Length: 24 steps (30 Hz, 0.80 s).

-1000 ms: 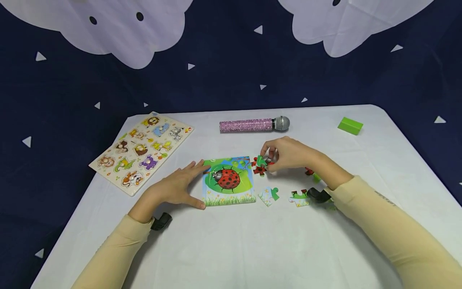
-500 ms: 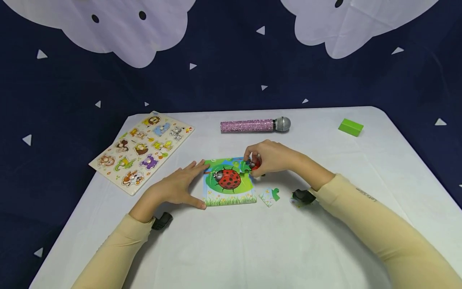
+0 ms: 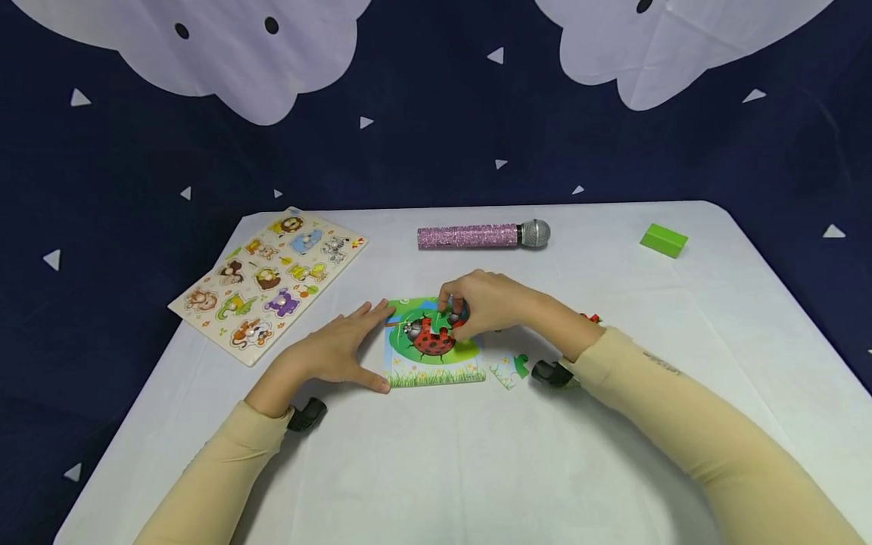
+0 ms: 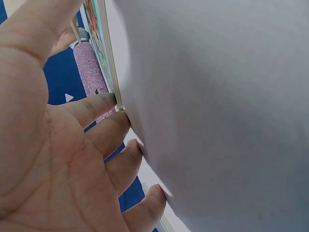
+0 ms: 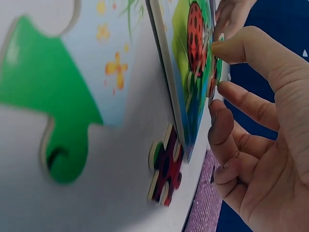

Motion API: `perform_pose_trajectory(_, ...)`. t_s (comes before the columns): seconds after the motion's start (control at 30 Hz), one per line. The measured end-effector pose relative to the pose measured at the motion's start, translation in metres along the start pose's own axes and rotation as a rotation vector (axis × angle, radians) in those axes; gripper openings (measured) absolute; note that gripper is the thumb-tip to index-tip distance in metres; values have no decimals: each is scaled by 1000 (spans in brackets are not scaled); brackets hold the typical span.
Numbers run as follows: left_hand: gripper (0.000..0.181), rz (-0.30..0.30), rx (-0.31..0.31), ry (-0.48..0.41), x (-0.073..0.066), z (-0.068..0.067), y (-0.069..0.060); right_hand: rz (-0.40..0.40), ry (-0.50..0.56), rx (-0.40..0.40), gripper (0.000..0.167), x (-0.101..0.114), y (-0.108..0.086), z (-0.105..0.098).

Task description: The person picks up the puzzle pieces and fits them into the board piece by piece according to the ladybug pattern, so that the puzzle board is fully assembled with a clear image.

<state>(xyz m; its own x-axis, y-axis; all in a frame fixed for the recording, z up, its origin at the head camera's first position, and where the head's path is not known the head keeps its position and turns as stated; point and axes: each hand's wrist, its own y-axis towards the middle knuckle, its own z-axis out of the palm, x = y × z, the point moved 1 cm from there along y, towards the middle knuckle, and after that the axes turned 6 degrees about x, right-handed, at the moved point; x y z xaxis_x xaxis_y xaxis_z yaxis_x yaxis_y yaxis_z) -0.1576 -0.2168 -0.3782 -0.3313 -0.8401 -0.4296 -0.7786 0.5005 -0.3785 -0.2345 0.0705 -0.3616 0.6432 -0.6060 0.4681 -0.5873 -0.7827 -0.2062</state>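
Puzzle piece (image 3: 440,321) is pinched by the right hand (image 3: 492,304) over the ladybug board (image 3: 436,376), which the spread left hand (image 3: 338,350) touches.

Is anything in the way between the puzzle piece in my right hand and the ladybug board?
Nothing visible is: your right hand pinches the puzzle piece over the ladybug board. Your left hand rests at its left edge, and the loose pieces lie off to its right.

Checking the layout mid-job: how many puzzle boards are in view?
2. The ladybug board lies near the middle of the table, the left hand at its left edge; the animal board lies farther back on the left. Anything behind the right sleeve would be hidden.
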Motion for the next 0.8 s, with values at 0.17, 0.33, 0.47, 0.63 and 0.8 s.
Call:
perform_pose_trajectory(0.17, 130, 3, 2, -2, 0, -1, 0, -17, -14, 12, 36, 5, 9, 5)
perform_pose_trajectory(0.33, 130, 0, 4, -2, -1, -1, -1, -35, -14, 25, 36, 11, 15, 9)
perform_pose_trajectory(0.47, 131, -6, 6, 1, -1, -1, -1, -51, -15, 29, 34, 18, 19, 11)
perform_pose_trajectory(0.63, 132, -16, 11, 3, -2, -1, -2, -83, -21, 33, 33, 26, 23, 14)
perform_pose_trajectory(0.8, 132, -21, 17, 1, -2, -1, -2, -105, -26, 48, 33, 34, 27, 17)
